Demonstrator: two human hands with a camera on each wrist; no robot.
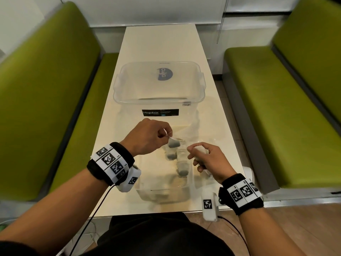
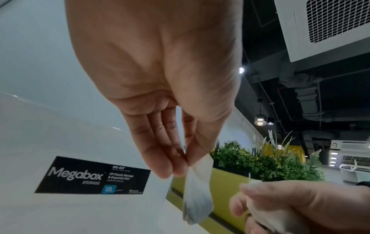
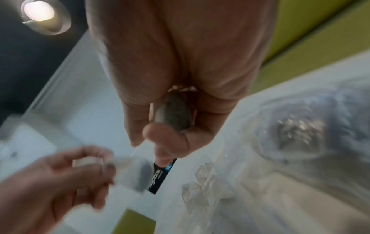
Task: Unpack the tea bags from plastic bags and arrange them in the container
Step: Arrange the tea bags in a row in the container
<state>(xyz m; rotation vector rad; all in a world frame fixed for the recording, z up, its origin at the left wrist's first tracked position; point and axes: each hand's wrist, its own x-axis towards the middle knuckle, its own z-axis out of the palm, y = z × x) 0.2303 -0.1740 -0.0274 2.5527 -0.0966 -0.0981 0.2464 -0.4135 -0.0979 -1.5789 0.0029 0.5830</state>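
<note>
Left hand (image 1: pixel 147 134) pinches the top edge of a white paper tea bag with dark fill (image 2: pixel 197 194), dangling at 6 o'clock of the clear plastic storage box (image 1: pixel 158 100). Right hand (image 1: pixel 206 159) curls round another bag. Light, limp, tearable; hold by the top seam.

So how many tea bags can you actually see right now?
5, possibly more hidden. One hangs pinched in the left hand as tea bag; one sits gripped in the right hand, tea bag; three lie in the small clear container below.
</note>
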